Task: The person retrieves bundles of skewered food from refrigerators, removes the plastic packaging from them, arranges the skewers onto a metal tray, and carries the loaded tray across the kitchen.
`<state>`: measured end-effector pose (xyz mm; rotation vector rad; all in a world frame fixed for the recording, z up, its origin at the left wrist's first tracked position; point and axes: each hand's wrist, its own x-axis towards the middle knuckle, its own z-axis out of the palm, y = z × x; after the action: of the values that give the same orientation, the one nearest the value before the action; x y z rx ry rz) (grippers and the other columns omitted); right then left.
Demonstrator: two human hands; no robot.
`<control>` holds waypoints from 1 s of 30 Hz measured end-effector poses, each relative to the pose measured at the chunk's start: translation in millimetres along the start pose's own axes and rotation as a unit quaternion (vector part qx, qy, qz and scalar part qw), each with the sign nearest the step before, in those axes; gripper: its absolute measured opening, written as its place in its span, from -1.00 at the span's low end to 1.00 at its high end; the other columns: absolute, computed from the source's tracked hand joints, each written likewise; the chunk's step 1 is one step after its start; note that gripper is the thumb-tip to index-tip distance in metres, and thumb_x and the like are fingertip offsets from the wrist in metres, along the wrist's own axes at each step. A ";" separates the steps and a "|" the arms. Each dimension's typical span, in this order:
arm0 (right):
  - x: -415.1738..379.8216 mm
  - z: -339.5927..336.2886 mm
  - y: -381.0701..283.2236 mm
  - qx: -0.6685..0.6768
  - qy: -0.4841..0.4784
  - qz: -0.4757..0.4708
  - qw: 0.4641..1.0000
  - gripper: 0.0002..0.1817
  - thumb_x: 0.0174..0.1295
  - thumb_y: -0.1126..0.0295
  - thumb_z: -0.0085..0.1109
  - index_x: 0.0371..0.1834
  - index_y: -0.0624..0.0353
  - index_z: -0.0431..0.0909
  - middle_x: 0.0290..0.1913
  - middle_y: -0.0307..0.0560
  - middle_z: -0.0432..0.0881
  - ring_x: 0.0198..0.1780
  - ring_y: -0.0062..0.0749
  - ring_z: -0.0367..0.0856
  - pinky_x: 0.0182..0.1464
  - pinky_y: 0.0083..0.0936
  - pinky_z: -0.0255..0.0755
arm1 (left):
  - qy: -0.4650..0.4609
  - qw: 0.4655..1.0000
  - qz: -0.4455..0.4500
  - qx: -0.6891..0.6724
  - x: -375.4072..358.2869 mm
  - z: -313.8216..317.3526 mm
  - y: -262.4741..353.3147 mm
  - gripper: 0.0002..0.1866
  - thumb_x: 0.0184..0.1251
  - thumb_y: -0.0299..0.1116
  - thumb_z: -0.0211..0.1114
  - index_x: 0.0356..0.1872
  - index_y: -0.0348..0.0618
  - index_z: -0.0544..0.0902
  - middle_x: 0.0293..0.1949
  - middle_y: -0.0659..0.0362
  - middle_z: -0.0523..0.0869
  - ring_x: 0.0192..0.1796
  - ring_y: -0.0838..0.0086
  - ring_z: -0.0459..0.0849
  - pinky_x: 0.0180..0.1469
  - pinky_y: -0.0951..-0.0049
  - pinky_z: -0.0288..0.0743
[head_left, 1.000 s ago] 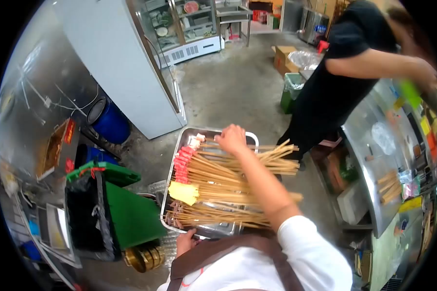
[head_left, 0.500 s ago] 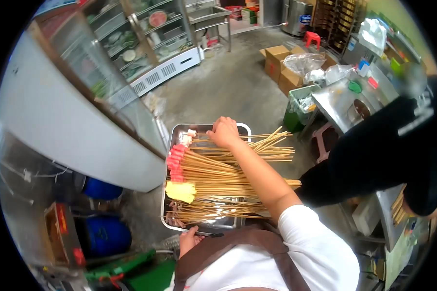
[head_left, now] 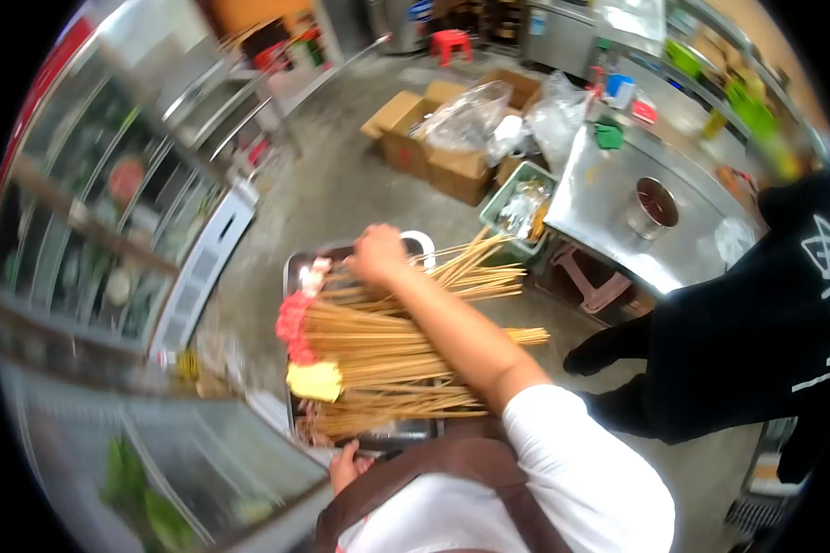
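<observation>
A metal tray (head_left: 416,430) is held in front of me, full of long wooden skewers (head_left: 378,338) laid crosswise, their sticks jutting past the right edge. At their left ends sit pink-red pieces (head_left: 294,324), a yellow bunch (head_left: 314,381), a few pale pieces (head_left: 317,269) and brownish ones near my body. My right hand (head_left: 378,253) reaches across the skewers and is closed on the tray's far rim, its fingertips partly hidden. Around the near left rim, my left hand (head_left: 349,465) is closed, mostly covered by my apron.
Glass-door fridges (head_left: 92,212) stand at left, one close beside the tray. Cardboard boxes (head_left: 443,147) and a green bin (head_left: 518,207) are ahead. A steel table (head_left: 609,203) holds a metal pot (head_left: 653,208). A person in black (head_left: 738,323) stands close on my right.
The view has swung right, and the steel table and boxes appear nearer. The tray has come along in both hands. The person in black now stands more fully in view.
</observation>
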<state>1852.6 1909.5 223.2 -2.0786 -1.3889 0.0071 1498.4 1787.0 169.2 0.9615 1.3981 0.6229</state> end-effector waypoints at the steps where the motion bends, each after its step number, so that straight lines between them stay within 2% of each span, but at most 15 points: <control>1: 31.3 -1.5 0.9 0.021 0.002 0.026 0.999 -0.52 0.05 -0.06 0.10 -0.32 0.17 0.68 -0.16 0.06 0.58 -0.02 -0.12 0.49 0.00 -0.25 0.36 | 0.005 1.000 0.017 0.012 19.9 6.5 23.2 -0.83 0.15 -0.42 0.23 -0.44 -0.35 0.51 -0.62 0.10 0.57 -0.64 0.42 0.54 -0.56 0.49 0.46; 5: 137.1 2.2 2.2 0.029 -0.003 0.019 0.999 -0.57 0.00 -0.01 0.07 -0.37 0.12 0.69 -0.22 0.00 0.59 -0.04 -0.17 0.49 0.00 -0.30 0.31 | -0.021 0.987 0.066 0.143 115.8 -1.3 62.1 -0.73 0.21 -0.33 0.19 -0.58 -0.32 0.53 -0.69 0.15 0.53 -0.69 0.55 0.42 -0.58 0.54 0.37; 8: 224.4 31.0 -7.0 0.050 -0.017 0.018 0.998 -0.54 -0.03 -0.01 0.09 -0.31 0.16 0.68 -0.17 0.01 0.55 -0.03 -0.16 0.45 0.04 -0.32 0.25 | 0.010 0.992 -0.059 0.107 159.7 21.5 144.8 -0.59 0.26 -0.18 0.14 -0.66 -0.30 0.54 -0.76 0.22 0.47 -0.67 0.63 0.35 -0.59 0.54 0.29; 11: 303.5 42.2 7.7 0.045 -0.023 0.031 0.998 -0.56 -0.01 -0.02 0.08 -0.32 0.11 0.69 -0.17 0.00 0.57 0.01 -0.16 0.45 0.02 -0.30 0.28 | -0.072 0.920 0.194 0.334 255.5 8.3 169.6 -0.59 0.27 -0.18 0.14 -0.58 -0.37 0.59 -0.72 0.18 0.54 -0.65 0.59 0.43 -0.56 0.49 0.33; 12: 331.2 51.4 10.7 0.011 -0.022 0.043 0.999 -0.57 0.01 -0.02 0.07 -0.33 0.10 0.69 -0.18 0.01 0.57 0.00 -0.16 0.47 0.02 -0.29 0.29 | -0.031 0.966 0.000 0.258 289.8 7.8 189.3 -0.61 0.25 -0.18 0.16 -0.55 -0.37 0.58 -0.70 0.15 0.56 -0.63 0.60 0.45 -0.54 0.50 0.36; 18: 507.3 48.0 48.1 -0.014 0.034 0.066 0.997 -0.51 0.02 -0.07 0.08 -0.33 0.16 0.68 -0.19 0.02 0.59 -0.04 -0.15 0.51 0.00 -0.29 0.35 | -0.043 0.994 0.099 0.036 386.9 122.8 371.2 -0.80 0.12 -0.35 0.30 -0.51 -0.26 0.52 -0.60 0.11 0.57 -0.60 0.36 0.57 -0.56 0.41 0.46; 21: 577.8 46.9 57.3 -0.018 0.007 0.081 0.997 -0.51 0.06 -0.06 0.05 -0.31 0.16 0.68 -0.19 0.03 0.59 -0.03 -0.13 0.51 0.01 -0.27 0.34 | -0.076 0.994 -0.068 -0.040 425.8 143.0 445.2 -0.86 0.14 -0.42 0.27 -0.41 -0.30 0.54 -0.48 0.07 0.62 -0.47 0.32 0.63 -0.48 0.35 0.50; 22: 595.6 40.5 72.4 -0.012 0.012 0.098 0.995 -0.52 0.06 -0.06 0.06 -0.32 0.15 0.69 -0.18 0.05 0.59 -0.04 -0.12 0.52 0.01 -0.25 0.35 | -0.150 0.940 0.208 0.227 450.5 144.9 453.6 -0.87 0.15 -0.44 0.26 -0.37 -0.31 0.55 -0.47 0.07 0.63 -0.46 0.34 0.63 -0.46 0.34 0.50; 23: 613.6 37.3 82.5 -0.005 0.018 0.119 0.993 -0.53 0.06 -0.06 0.06 -0.33 0.14 0.69 -0.18 0.06 0.59 -0.04 -0.11 0.52 0.01 -0.23 0.35 | -0.200 0.737 0.443 0.469 478.1 140.4 463.9 -0.87 0.15 -0.45 0.25 -0.34 -0.31 0.57 -0.46 0.07 0.64 -0.45 0.35 0.64 -0.45 0.34 0.49; 24: 631.4 33.0 102.8 0.005 0.011 0.138 0.990 -0.54 0.05 -0.06 0.08 -0.33 0.12 0.69 -0.19 0.06 0.60 -0.04 -0.10 0.51 0.01 -0.24 0.34 | -0.190 0.739 0.440 0.473 488.7 161.1 479.0 -0.87 0.15 -0.45 0.25 -0.34 -0.31 0.57 -0.46 0.07 0.64 -0.45 0.35 0.64 -0.45 0.34 0.49; 25: 658.4 35.1 118.4 0.004 0.003 0.167 0.986 -0.56 0.04 -0.05 0.09 -0.34 0.11 0.69 -0.19 0.06 0.60 -0.04 -0.09 0.51 0.01 -0.24 0.34 | -0.164 0.940 0.186 0.233 513.2 192.5 503.5 -0.85 0.14 -0.46 0.25 -0.28 -0.27 0.58 -0.46 0.04 0.64 -0.45 0.35 0.64 -0.45 0.34 0.48; 26: 676.9 35.9 137.0 0.012 0.022 0.167 0.986 -0.57 0.04 -0.04 0.10 -0.36 0.10 0.69 -0.20 0.06 0.60 -0.04 -0.08 0.51 0.02 -0.24 0.34 | -0.102 0.990 -0.092 -0.044 530.4 221.3 517.8 -0.82 0.14 -0.46 0.24 -0.21 -0.23 0.59 -0.47 0.00 0.64 -0.46 0.35 0.64 -0.44 0.34 0.47; 27: 704.3 59.9 109.9 0.018 0.042 0.163 0.986 -0.58 0.03 -0.04 0.11 -0.38 0.10 0.69 -0.20 0.05 0.60 -0.04 -0.08 0.50 0.02 -0.24 0.34 | -0.098 0.990 -0.088 -0.050 574.8 185.9 534.5 -0.82 0.14 -0.46 0.24 -0.21 -0.23 0.59 -0.47 0.00 0.64 -0.46 0.35 0.64 -0.44 0.34 0.47; 29: 764.4 79.3 146.0 0.016 0.049 0.162 0.986 -0.61 0.01 -0.01 0.13 -0.45 0.09 0.69 -0.19 0.05 0.59 -0.03 -0.07 0.49 0.05 -0.23 0.32 | -0.210 0.947 0.109 0.216 654.6 203.0 533.2 -0.81 0.16 -0.42 0.21 -0.19 -0.17 0.60 -0.47 -0.05 0.63 -0.48 0.35 0.63 -0.46 0.34 0.45; 30: 786.1 85.9 167.2 0.013 0.032 0.157 0.987 -0.62 0.00 0.00 0.13 -0.47 0.09 0.69 -0.19 0.05 0.59 -0.04 -0.07 0.49 0.05 -0.22 0.31 | -0.206 0.950 0.106 0.207 654.1 223.6 535.5 -0.81 0.16 -0.42 0.21 -0.19 -0.17 0.60 -0.47 -0.05 0.63 -0.48 0.35 0.63 -0.46 0.34 0.45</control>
<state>2311.5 2566.4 328.8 -2.2339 -1.0060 0.0892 1884.9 2566.2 258.9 1.4983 1.0715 0.2565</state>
